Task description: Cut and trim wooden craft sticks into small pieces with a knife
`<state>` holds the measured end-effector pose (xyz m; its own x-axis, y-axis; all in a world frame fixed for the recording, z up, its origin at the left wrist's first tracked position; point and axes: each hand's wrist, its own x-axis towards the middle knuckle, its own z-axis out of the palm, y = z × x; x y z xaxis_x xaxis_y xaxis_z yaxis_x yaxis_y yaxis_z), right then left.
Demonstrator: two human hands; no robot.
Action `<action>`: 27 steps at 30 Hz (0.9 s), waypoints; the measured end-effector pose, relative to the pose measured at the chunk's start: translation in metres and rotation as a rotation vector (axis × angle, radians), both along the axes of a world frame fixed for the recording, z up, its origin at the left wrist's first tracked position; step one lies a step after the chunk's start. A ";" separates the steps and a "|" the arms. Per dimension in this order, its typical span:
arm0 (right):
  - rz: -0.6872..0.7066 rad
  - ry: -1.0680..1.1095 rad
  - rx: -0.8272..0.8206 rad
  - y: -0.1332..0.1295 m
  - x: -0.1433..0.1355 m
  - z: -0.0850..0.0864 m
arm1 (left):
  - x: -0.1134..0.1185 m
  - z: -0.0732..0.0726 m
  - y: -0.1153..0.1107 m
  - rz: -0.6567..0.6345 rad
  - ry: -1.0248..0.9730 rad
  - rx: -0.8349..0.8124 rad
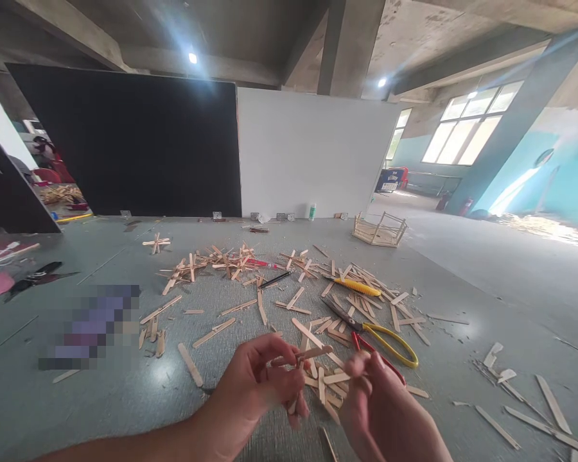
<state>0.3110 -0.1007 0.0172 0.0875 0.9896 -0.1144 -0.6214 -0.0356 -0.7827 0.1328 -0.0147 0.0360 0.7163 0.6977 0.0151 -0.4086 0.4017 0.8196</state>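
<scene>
My left hand [264,378] is closed on a wooden craft stick piece [314,352], pinched between thumb and fingers, with part of it hidden by the fingers. To the right, apart from it, my right hand [383,404] is closed, its fingertips pressed together and slightly smeared by motion. Whatever the right fingers may hold cannot be made out. Just beyond both hands lies a heap of loose craft sticks [322,385]. Yellow-handled scissors [390,343] and a red-handled tool [357,341], partly hidden by the right hand, rest close by.
A yellow-handled tool [359,287], a black pen [275,279] and crossed stick pieces [221,258] lie farther off. A stick-built frame [379,231] and a small green bottle [312,212] stand toward the back. Black [164,147] and white [313,154] panels rise behind.
</scene>
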 end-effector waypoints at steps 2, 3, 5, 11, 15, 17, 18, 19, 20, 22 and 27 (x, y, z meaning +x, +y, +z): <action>-0.070 -0.109 -0.079 -0.003 0.002 0.007 | 0.000 0.000 0.000 -0.008 -0.004 0.009; -0.096 -0.189 -0.090 -0.003 0.003 0.010 | 0.000 -0.001 0.000 -0.012 0.000 0.015; -0.077 -0.357 -0.054 -0.002 0.004 0.014 | 0.000 -0.003 -0.001 -0.022 0.014 0.027; 0.160 -0.552 0.084 0.005 0.001 0.006 | 0.000 -0.012 -0.005 -0.058 0.080 0.063; 0.183 -0.493 0.086 0.009 0.002 -0.008 | -0.001 -0.012 -0.004 -0.080 0.139 0.105; 0.184 -0.462 0.083 0.008 0.001 -0.010 | -0.002 -0.011 -0.004 -0.058 0.169 0.115; 0.171 -0.462 0.072 0.008 -0.001 -0.009 | -0.002 -0.010 -0.004 -0.034 0.184 0.115; 0.152 -0.471 0.059 0.006 -0.002 -0.007 | -0.003 -0.010 -0.004 -0.002 0.206 0.107; 0.127 -0.483 0.046 0.005 -0.004 -0.004 | -0.003 -0.009 -0.004 0.037 0.233 0.095; 0.075 -0.500 0.027 0.002 -0.007 0.002 | -0.003 -0.009 -0.004 0.093 0.287 0.065; -0.011 -0.533 0.042 0.002 -0.009 0.004 | -0.003 -0.007 -0.008 0.034 0.303 -0.042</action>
